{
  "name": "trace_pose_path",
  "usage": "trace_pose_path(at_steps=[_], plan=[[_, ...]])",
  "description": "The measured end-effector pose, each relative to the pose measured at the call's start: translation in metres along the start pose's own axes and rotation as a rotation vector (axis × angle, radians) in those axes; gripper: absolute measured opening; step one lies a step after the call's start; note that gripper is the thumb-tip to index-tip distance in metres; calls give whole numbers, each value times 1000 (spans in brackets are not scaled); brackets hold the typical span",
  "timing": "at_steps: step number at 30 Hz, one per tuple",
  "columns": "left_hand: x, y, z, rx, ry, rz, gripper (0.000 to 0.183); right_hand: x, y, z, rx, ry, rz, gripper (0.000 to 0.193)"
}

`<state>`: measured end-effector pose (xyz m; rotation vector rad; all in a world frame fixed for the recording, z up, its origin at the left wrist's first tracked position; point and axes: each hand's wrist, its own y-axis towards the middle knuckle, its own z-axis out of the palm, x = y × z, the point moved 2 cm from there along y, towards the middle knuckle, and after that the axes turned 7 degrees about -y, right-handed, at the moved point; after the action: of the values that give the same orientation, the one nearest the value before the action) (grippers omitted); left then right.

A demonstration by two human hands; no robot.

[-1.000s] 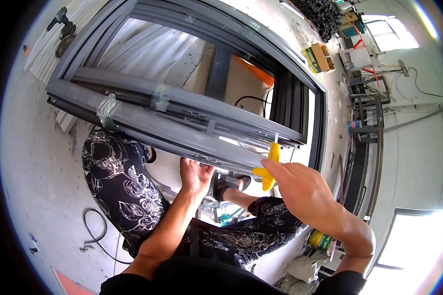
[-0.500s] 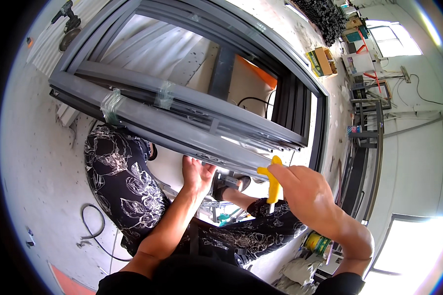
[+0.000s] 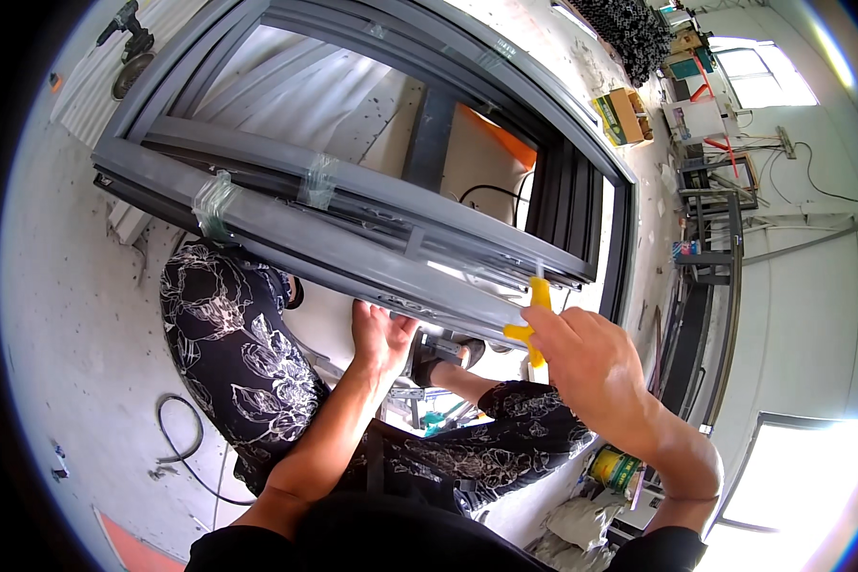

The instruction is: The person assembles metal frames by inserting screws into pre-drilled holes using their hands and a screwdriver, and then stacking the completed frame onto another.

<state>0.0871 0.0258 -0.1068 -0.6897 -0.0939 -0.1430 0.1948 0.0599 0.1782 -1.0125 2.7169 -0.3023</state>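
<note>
A large grey metal window frame [image 3: 286, 224] lies across in front of me, with clear tape wrapped round its near rails. At the lower edge of the near rail is my left hand [image 3: 381, 341]; its fingers go under the edge and are mostly hidden, so I cannot tell whether they grip anything. My right hand [image 3: 591, 367] is closed round a yellow T-shaped hand tool [image 3: 538, 296], at the right part of the near rail. The tool's pale tip points away from me, over the rails; whether it touches them is unclear.
A cordless drill [image 3: 127, 33] stands at the far left. An open cardboard box [image 3: 624, 116] sits beyond the frame's right end. My knees and feet are close under the near rail. A black cable [image 3: 186, 429] curls on the floor at left. Metal racking [image 3: 720, 315] lines the right wall.
The yellow tool has turned in my right hand: its pale tip pointed toward me before and now points away, over the rails. My left hand has stayed in place.
</note>
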Motion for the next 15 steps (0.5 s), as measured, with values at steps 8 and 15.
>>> trace_pose_path(at_steps=[8, 15], plan=[[0, 2, -5, 31, -21, -6, 49, 1, -3, -12, 86, -136, -57, 48], [2, 2, -2, 0, -32, -23, 47, 4, 1, 1, 7, 86, 140, 49]])
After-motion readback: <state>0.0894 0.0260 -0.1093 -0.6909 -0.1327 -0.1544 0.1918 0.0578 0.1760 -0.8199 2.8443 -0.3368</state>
